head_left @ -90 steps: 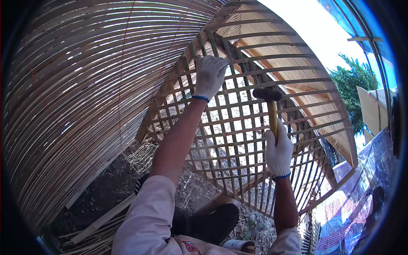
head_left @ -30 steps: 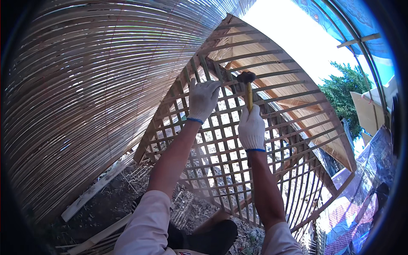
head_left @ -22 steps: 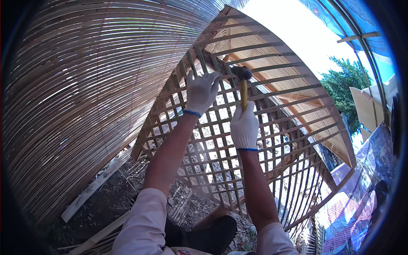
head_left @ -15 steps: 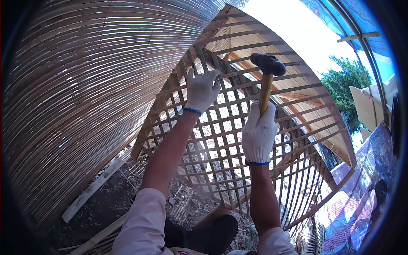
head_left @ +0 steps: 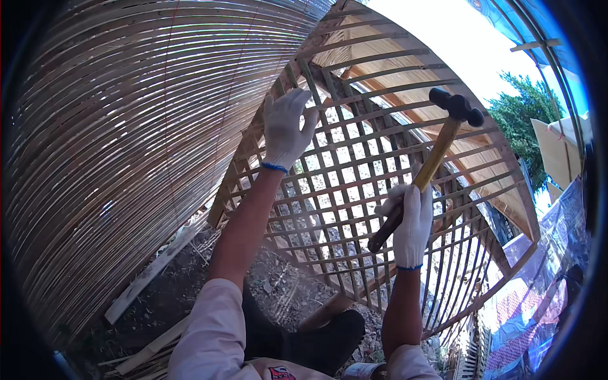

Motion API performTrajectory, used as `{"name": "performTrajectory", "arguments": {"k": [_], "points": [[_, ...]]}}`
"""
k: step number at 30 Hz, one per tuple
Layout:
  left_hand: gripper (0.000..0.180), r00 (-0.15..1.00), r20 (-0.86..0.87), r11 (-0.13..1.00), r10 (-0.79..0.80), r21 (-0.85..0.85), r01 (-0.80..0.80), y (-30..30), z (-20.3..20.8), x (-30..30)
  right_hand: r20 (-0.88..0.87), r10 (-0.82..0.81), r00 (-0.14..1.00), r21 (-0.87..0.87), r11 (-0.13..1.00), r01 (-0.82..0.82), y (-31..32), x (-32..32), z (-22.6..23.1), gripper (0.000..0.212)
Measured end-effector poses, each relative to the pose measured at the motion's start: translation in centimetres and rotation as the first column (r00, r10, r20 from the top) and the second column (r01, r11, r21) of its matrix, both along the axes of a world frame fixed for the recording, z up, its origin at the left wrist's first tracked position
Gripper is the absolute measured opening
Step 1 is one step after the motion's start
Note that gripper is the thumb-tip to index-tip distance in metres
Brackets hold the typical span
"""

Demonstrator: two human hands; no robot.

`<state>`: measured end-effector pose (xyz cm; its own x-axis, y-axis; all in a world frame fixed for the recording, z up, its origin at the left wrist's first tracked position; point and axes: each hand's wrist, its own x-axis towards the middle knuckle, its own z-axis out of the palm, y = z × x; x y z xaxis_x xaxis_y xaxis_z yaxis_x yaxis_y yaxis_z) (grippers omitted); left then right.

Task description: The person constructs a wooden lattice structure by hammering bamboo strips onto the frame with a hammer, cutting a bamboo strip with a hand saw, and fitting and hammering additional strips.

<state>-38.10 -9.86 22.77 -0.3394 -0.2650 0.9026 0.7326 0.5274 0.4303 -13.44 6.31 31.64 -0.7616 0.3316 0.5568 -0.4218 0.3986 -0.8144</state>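
Observation:
A hammer [head_left: 441, 152] with a black double-faced head and a yellow handle is in my right hand [head_left: 413, 221], its head up and to the right. The dark grip end sticks out below my gloved fingers. My left hand [head_left: 288, 126], also in a white knitted glove with a blue cuff, is at the left side of a wooden lattice [head_left: 354, 158]. Its thumb and fingers curve around the left end of a crosswise wooden slat [head_left: 364, 98]; the fingertips are partly hidden. Whether a nail is there, I cannot tell.
A wall of thin strips [head_left: 139, 145] rises at the left. Beyond the lattice lies a pale woven panel [head_left: 380, 54]. A loose board [head_left: 149, 278] rests on the littered ground below. Blue sheeting and a tree [head_left: 522, 117] stand at the right, and a can [head_left: 362, 370] at the bottom.
My right hand has moved right and down, and the hammer now tilts further to the right with its grip end showing. My left hand has shifted slightly left and up, its fingers more curved.

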Motion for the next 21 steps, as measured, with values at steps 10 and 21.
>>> {"name": "performTrajectory", "arguments": {"k": [10,21], "points": [[0.053,0.921,0.325,0.925,-0.215,0.372,0.085,-7.7,-11.9,-0.6,0.148,-0.137,0.979,0.104,0.987,0.122,3.3,-0.6,-6.1,0.032],[0.090,0.552,0.714,0.891,-0.430,0.434,0.133,-7.9,-12.9,-4.7,0.047,-0.290,0.956,0.541,0.812,0.219,3.5,-3.7,-4.2,0.038]]}}
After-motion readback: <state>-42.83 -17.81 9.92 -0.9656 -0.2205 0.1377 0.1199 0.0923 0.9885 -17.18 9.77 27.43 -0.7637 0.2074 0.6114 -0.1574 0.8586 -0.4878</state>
